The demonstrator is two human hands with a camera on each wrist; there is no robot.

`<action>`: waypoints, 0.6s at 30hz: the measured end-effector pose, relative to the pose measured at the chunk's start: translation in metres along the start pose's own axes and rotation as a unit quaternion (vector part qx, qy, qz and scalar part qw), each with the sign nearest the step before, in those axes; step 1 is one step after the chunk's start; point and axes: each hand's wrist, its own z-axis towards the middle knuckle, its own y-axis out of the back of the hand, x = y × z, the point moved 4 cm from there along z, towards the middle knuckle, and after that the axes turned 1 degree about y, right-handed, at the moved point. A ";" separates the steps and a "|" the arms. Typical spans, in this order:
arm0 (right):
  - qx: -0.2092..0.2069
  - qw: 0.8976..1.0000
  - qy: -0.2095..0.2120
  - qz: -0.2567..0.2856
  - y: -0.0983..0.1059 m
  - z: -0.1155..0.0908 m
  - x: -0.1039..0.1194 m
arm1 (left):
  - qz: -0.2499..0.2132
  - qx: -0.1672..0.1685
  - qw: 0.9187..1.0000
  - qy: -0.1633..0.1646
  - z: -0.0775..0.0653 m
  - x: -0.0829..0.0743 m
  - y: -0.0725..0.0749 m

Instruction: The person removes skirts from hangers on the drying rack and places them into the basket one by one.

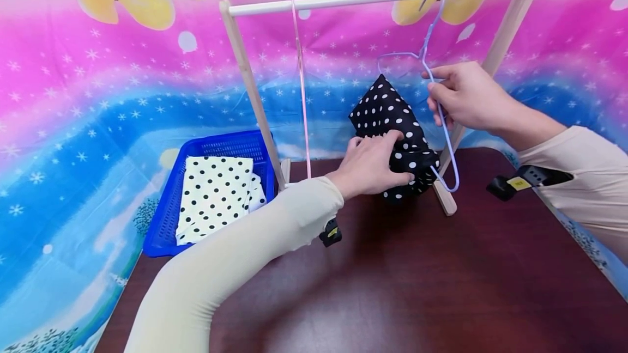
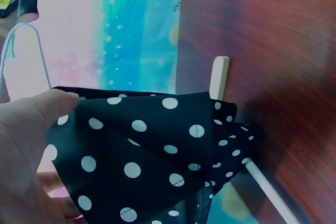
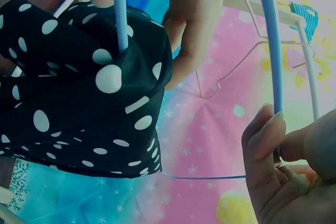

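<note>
A light purple-blue wire hanger (image 1: pixel 430 30) hangs by its hook from the rail, turned at an angle. Black cloth with white dots (image 1: pixel 385 105) is draped in folds over its lower part; the hanger's rounded end pokes out on the right. My right hand (image 1: pixel 463 97) pinches the hanger's side wire between thumb and fingers, clearest in the right wrist view. With the left hand (image 1: pixel 365 165) I hold the black cloth (image 2: pixel 131 150), thumb on the near face and fingers partly hidden behind it. The kind of cloth item cannot be told.
A wooden rack with a white rail (image 1: pixel 343 1) stands on the dark red-brown table (image 1: pixel 392 287). A pink hanger (image 1: pixel 301 59) hangs at its left. Further left, a blue basket (image 1: pixel 159 222) holds folded white cloth with black dots (image 1: pixel 216 195). A printed backdrop (image 1: pixel 118 70) surrounds the table.
</note>
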 end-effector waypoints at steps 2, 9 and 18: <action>-0.002 1.000 -0.004 0.007 -0.001 0.001 0.000 | 0.014 -0.002 1.000 -0.005 0.000 -0.001 -0.002; -0.009 1.000 -0.006 0.028 -0.002 0.001 0.001 | 0.001 -0.003 1.000 -0.027 0.001 0.001 -0.005; 0.013 0.997 -0.022 0.077 -0.005 0.001 0.003 | 0.006 -0.020 1.000 -0.004 -0.002 0.008 -0.010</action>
